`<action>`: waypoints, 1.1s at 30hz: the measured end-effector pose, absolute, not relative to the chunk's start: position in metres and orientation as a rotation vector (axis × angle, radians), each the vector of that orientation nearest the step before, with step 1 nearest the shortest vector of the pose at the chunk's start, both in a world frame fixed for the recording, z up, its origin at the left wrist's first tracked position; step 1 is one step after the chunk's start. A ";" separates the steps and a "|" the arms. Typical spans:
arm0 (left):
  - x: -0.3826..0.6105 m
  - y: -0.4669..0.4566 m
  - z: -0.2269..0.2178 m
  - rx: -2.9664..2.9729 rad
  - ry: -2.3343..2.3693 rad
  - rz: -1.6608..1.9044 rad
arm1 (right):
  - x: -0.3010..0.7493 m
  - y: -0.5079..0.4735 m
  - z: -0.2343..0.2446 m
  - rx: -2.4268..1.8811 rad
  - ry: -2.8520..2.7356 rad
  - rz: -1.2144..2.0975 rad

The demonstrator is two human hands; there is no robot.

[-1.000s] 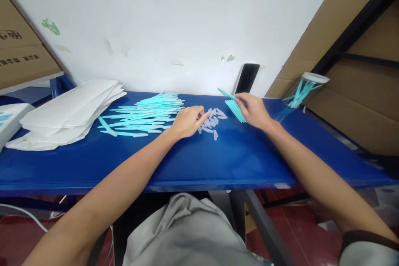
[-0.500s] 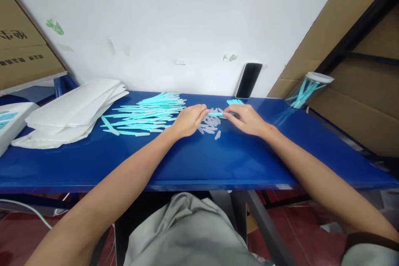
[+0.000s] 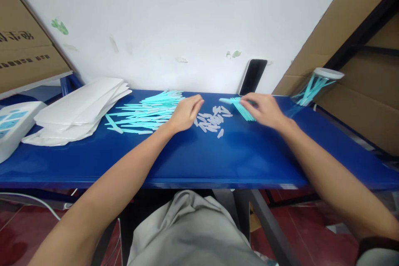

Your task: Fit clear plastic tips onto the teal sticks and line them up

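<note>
On the blue table lies a spread pile of teal plastic sticks, with a small scatter of clear caps to its right. My left hand rests between the two with its fingers loosely apart, and nothing shows in it. My right hand is further right, its fingers closed on a capped teal stick lying across a small neat bundle of teal sticks. The hands are about a hand's width apart.
A stack of white bags and a white box sit at the left. A dark phone leans on the wall. A clear jar with teal sticks stands at the right, against cardboard. Another cardboard box is far left.
Half a second ago both hands met over the caps on one teal stick. They have since parted: the right hand carried the stick right to the bundle, and the left hand released it.
</note>
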State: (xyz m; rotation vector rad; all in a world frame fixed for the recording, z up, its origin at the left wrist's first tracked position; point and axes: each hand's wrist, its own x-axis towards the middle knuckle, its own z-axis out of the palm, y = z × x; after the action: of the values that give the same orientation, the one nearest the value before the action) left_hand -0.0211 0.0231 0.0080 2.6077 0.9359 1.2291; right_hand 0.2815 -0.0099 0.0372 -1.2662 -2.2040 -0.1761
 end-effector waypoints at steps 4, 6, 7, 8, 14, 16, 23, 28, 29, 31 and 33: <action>-0.025 0.022 0.012 2.588 1.027 1.128 | 0.291 -0.011 0.041 -1.344 -2.119 -0.242; -0.017 0.016 0.013 2.650 0.968 1.003 | 0.276 -0.017 0.040 -1.281 -2.233 -0.192; -0.012 0.012 0.013 2.680 0.940 0.960 | 0.266 -0.020 0.039 -1.242 -2.298 -0.164; -0.008 0.009 0.013 2.708 0.919 0.929 | 0.256 -0.023 0.037 -1.206 -2.349 -0.137; -0.012 0.011 0.012 2.818 1.064 0.928 | 0.263 -0.015 0.035 -1.277 -2.361 -0.172; -0.024 0.018 0.014 2.772 1.226 1.029 | 0.294 -0.003 0.035 -1.512 -2.130 -0.324; -0.025 0.026 0.008 2.816 1.239 0.929 | 0.350 0.028 0.026 -1.828 -1.912 -0.431; -0.014 0.025 -0.003 2.865 1.227 0.801 | 0.326 0.024 0.023 -1.879 -2.016 -0.298; -0.014 0.025 -0.003 2.865 1.236 0.790 | 0.321 0.023 0.022 -1.896 -2.018 -0.278; -0.016 0.026 -0.003 2.858 1.256 0.772 | 0.315 0.020 0.021 -1.944 -2.021 -0.258; -0.016 0.025 -0.002 2.849 1.268 0.768 | 0.310 0.019 0.019 -1.992 -2.034 -0.252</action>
State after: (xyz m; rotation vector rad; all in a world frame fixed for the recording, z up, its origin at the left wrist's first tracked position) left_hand -0.0164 0.0252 -0.0017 2.8486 1.2685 0.7677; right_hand 0.3105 0.0187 0.0189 -1.9917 -2.0341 -0.2521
